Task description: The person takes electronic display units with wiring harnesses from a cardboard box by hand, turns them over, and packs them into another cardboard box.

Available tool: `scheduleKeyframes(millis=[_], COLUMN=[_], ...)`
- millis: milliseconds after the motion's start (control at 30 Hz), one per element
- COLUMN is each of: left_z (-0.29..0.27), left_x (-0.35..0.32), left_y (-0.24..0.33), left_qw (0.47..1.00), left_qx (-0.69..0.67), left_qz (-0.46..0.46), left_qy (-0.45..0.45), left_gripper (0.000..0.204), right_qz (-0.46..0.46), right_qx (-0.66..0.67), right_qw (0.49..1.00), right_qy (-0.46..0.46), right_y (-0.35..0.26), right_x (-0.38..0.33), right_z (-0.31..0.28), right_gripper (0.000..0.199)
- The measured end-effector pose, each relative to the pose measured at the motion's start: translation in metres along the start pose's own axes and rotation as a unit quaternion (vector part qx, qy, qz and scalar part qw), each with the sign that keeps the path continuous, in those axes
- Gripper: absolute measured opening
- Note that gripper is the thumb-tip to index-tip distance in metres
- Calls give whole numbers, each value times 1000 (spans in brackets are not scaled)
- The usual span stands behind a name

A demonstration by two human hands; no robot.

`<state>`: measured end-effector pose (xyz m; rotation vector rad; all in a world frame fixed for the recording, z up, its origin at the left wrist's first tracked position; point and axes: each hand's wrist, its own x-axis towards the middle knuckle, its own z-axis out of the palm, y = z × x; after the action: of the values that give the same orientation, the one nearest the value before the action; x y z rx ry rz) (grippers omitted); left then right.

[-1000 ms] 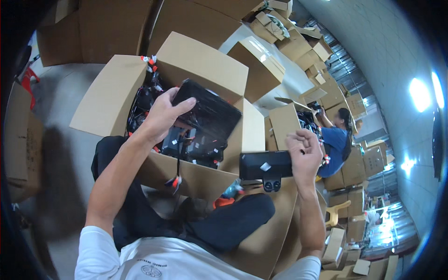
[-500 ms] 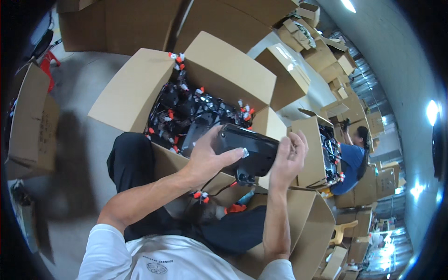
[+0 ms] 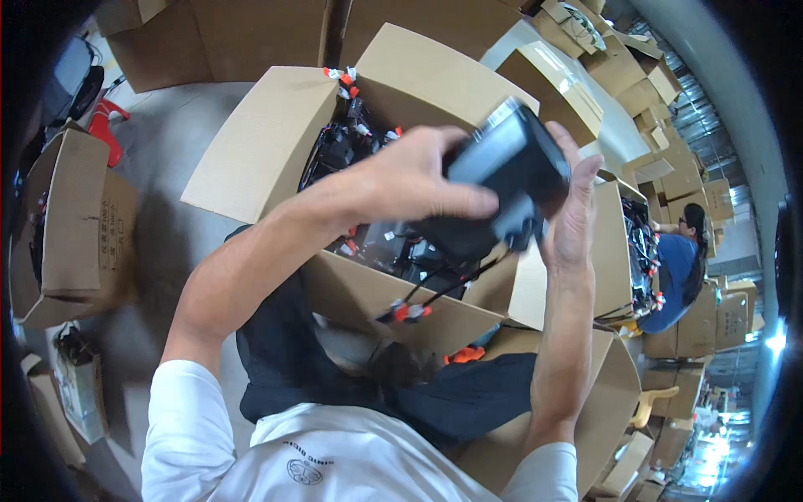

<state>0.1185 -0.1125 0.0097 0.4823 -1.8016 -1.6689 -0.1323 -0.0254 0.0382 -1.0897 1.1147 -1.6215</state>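
A black plastic case (image 3: 520,159), smeared by motion, is tilted up in front of me above an open cardboard box (image 3: 389,294). My left hand (image 3: 431,176) is closed on the case's left side, with the thumb across its near face. My right hand (image 3: 572,219) stands upright against its right edge, fingers stretched and apart, partly hidden behind it. Dark cables (image 3: 478,269) hang from the case toward red and white connectors (image 3: 411,312) at the box's near wall. More black cases and wires (image 3: 389,247) with similar connectors fill the box.
Another open carton (image 3: 615,243) of wired black parts stands at right, beside a person in blue (image 3: 676,266). A cardboard box (image 3: 92,230) and a red stool (image 3: 107,132) are at left. An open carton (image 3: 577,393) sits by my right leg. Stacked boxes line the right.
The case has risen and shifted right, turning as it moved, and it is now blurred. My right hand's fingers have gone from curled at its edge to stretched out. My view has shifted.
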Motion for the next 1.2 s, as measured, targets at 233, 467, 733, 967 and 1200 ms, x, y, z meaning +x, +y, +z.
scheduleKeyframes(millis=[233, 467, 733, 967, 1200], left_z=[-102, -134, -110, -110, -75], left_x=[37, -7, -23, -15, 2], left_y=[-128, -326, -412, -449, -408], left_qw=[968, 879, 872, 920, 843], left_qx=[-83, -74, -94, 64, 205], left_qz=[-185, -452, -471, -374, -498], left_qy=[151, 133, 97, 101, -6], left_gripper=[63, 50, 57, 81, 72], right_qz=[401, -2, -91, -13, 13], right_qx=[-308, -583, -640, -669, -589], right_qw=[814, 784, 719, 687, 782], right_qy=[-287, -214, -254, -283, -204], right_y=[121, 182, 205, 170, 44], right_x=[-18, 28, 31, 12, -82], right_z=[-53, -125, -157, -189, -279], right_gripper=[57, 34, 26, 43, 40])
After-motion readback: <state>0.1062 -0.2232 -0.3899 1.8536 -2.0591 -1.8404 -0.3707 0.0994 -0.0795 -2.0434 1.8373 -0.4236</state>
